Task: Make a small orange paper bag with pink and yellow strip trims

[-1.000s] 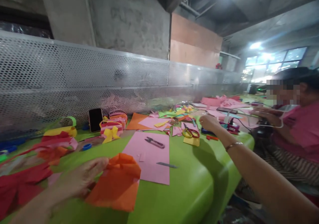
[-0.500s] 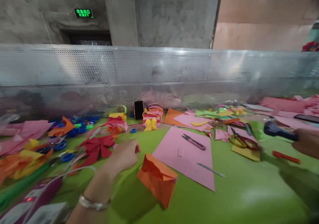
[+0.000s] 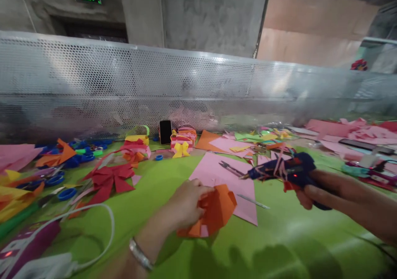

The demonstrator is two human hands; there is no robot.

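My left hand (image 3: 186,202), with a silver bracelet at the wrist, grips the upper left of a folded orange paper piece (image 3: 223,206). A small pink bit shows at the paper's lower edge. In my right hand (image 3: 336,188) is a dark blue glue gun (image 3: 293,169) with a lit red light and stringy bits on its front. Its nozzle points left, above a pink paper sheet (image 3: 203,165) and apart from the orange paper. Thread snips (image 3: 229,168) and a thin silver pointed tool (image 3: 252,201) lie on that sheet.
At left are a red paper bow (image 3: 113,179), blue-handled scissors (image 3: 66,194) and a purple power strip (image 3: 34,241) with a white cord. Small paper baskets (image 3: 182,142) and a phone (image 3: 165,131) stand before the perforated metal screen (image 3: 217,88). Paper scraps lie at right.
My left hand has moved right and taken hold of the orange paper, which now sits turned and slightly farther right. The glue gun has come leftward in my right hand.
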